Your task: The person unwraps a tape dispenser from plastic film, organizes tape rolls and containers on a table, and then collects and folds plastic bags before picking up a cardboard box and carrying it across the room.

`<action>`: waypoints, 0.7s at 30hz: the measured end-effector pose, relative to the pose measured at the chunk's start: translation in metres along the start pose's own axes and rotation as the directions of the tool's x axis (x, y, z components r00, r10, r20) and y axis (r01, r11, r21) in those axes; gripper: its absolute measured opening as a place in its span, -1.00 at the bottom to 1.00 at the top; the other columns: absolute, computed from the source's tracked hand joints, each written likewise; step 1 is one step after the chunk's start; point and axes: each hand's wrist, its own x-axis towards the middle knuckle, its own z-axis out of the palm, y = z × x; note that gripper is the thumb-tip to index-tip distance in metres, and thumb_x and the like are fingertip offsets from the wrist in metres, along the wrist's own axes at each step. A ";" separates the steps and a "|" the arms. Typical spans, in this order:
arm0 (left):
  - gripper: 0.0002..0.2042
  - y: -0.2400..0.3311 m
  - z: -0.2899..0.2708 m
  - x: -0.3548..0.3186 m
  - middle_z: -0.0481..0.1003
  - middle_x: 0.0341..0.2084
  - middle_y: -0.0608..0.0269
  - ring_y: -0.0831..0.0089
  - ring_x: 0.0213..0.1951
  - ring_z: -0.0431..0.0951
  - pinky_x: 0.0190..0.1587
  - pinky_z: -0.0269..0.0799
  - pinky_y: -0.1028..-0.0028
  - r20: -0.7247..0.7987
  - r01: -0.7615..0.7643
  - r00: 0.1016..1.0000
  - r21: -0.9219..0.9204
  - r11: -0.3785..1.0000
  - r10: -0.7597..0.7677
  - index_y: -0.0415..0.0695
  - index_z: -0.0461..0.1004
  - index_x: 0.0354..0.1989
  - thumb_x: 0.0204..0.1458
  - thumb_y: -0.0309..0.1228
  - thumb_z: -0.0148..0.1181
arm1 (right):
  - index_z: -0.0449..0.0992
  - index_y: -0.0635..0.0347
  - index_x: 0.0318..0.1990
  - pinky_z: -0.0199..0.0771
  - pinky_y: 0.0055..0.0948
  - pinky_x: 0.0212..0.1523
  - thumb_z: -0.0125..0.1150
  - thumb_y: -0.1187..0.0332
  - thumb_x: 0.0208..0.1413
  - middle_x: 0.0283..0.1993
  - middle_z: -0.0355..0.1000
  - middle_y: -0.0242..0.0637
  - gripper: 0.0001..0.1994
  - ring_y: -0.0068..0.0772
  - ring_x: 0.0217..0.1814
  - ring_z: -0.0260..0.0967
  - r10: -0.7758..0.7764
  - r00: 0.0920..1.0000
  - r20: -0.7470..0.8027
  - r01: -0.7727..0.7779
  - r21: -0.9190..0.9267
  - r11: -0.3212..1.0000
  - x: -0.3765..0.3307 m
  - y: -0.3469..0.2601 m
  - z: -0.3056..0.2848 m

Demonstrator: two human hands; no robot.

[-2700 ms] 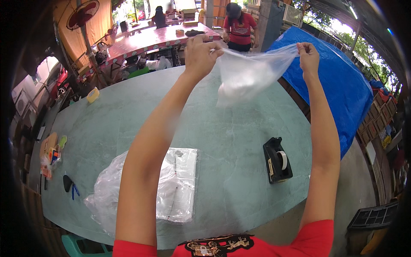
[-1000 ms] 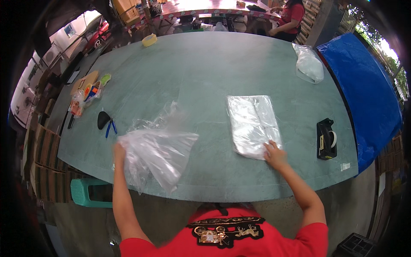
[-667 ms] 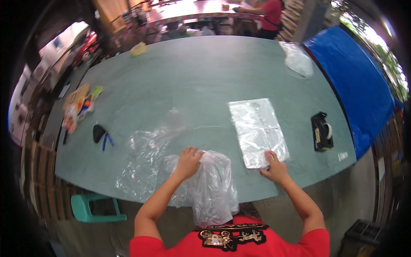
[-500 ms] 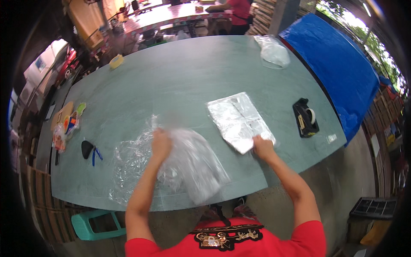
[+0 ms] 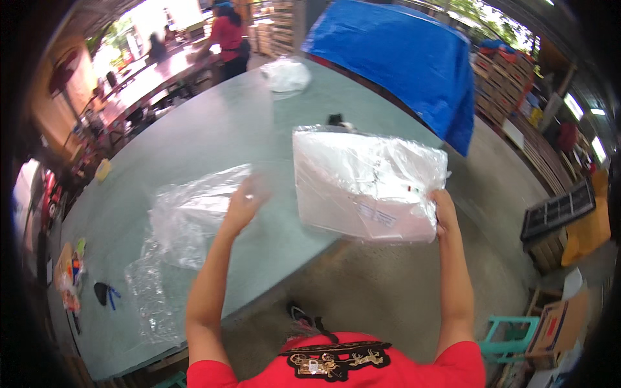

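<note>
My right hand (image 5: 444, 210) is closed on the right edge of a flat, clear plastic-wrapped package (image 5: 362, 184). The package is held up above the table's right edge, its shiny film creased and a small printed label on its lower part. Over the table, my left hand (image 5: 244, 202) is raised with its fingers apart, somewhat blurred by motion. It is close to the right end of a crumpled clear plastic sheet (image 5: 184, 213). That sheet spreads over the green tabletop (image 5: 200, 145). Behind the package, a dark tape dispenser (image 5: 335, 120) is mostly hidden.
A white plastic bundle (image 5: 285, 75) lies at the far end. Blue-handled pliers (image 5: 113, 297) and a black object (image 5: 101, 293) lie at left. A blue tarp (image 5: 394, 58) covers something beyond the table. At lower right stand a teal stool (image 5: 511, 339) and a cardboard box (image 5: 563, 323).
My right hand has lifted the package off the table. My view has turned to the right. The clear sheet now lies spread out, with my left hand at its right end.
</note>
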 end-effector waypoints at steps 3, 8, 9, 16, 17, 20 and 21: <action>-0.44 0.012 0.129 -0.011 0.37 -0.26 0.01 0.28 -0.27 0.41 -0.26 0.32 0.43 0.501 0.445 0.856 -0.591 0.672 -0.127 -0.07 0.00 0.11 -0.07 -0.21 0.02 | 0.32 0.36 -0.25 0.33 -0.45 -0.32 -0.05 0.43 -0.24 -0.33 0.30 -0.22 -0.69 -0.47 -0.35 0.28 0.079 0.997 0.000 -0.078 -0.081 0.994 -0.036 -0.002 -0.097; -0.48 0.095 0.274 -0.039 0.42 -0.35 0.11 0.29 -0.33 0.44 -0.28 0.33 0.42 0.907 0.041 0.405 -0.141 0.989 0.112 -0.08 0.13 0.06 -0.11 -0.23 0.06 | 0.32 0.34 -0.40 0.27 -0.49 -0.41 -0.09 0.40 -0.22 -0.50 0.25 -0.32 -0.79 -0.47 -0.46 0.24 -0.008 0.918 -0.396 -0.145 -0.355 0.924 -0.096 -0.006 -0.212; -0.50 0.101 0.284 -0.040 0.42 -0.36 0.11 0.30 -0.33 0.44 -0.27 0.32 0.41 0.918 -0.189 0.358 -0.111 0.976 0.173 -0.08 0.16 0.04 -0.11 -0.23 0.06 | 0.32 0.35 -0.40 0.26 -0.49 -0.42 -0.10 0.40 -0.22 -0.51 0.25 -0.32 -0.79 -0.47 -0.47 0.24 0.030 0.904 -0.426 -0.207 -0.375 0.904 -0.100 -0.009 -0.229; -0.57 0.111 0.313 0.055 0.43 -0.35 0.13 0.36 -0.32 0.43 -0.22 0.30 0.43 0.903 -0.304 0.418 0.038 0.952 0.098 -0.11 0.26 -0.04 -0.12 -0.23 0.08 | 0.32 0.38 -0.40 0.26 -0.47 -0.45 -0.11 0.41 -0.21 -0.50 0.26 -0.27 -0.78 -0.44 -0.51 0.23 -0.021 0.859 -0.511 -0.167 -0.319 0.933 -0.044 -0.017 -0.357; -0.58 0.109 0.321 0.075 0.44 -0.36 0.14 0.37 -0.32 0.43 -0.22 0.29 0.43 0.883 -0.244 0.464 0.052 0.968 0.069 -0.11 0.27 -0.06 -0.12 -0.24 0.07 | 0.32 0.39 -0.39 0.26 -0.47 -0.44 -0.12 0.41 -0.21 -0.49 0.26 -0.26 -0.78 -0.43 -0.51 0.24 -0.043 0.849 -0.527 -0.146 -0.312 0.939 -0.026 -0.029 -0.370; -0.61 0.118 0.361 0.145 0.44 -0.37 0.16 0.41 -0.32 0.44 -0.23 0.29 0.45 0.810 -0.168 0.584 0.051 0.984 0.058 -0.11 0.30 -0.09 -0.11 -0.25 0.07 | 0.30 0.38 -0.31 0.26 -0.48 -0.38 -0.11 0.41 -0.19 -0.43 0.27 -0.26 -0.74 -0.44 -0.44 0.24 -0.112 0.822 -0.558 -0.043 -0.258 0.965 0.033 -0.071 -0.390; -0.62 0.122 0.379 0.175 0.45 -0.38 0.17 0.42 -0.31 0.43 -0.23 0.29 0.46 0.782 -0.218 0.614 0.041 0.975 0.104 -0.12 0.30 -0.09 -0.11 -0.25 0.07 | 0.30 0.38 -0.29 0.26 -0.49 -0.35 -0.10 0.40 -0.19 -0.42 0.27 -0.26 -0.73 -0.45 -0.41 0.23 -0.120 0.849 -0.515 0.013 -0.205 0.979 0.057 -0.092 -0.382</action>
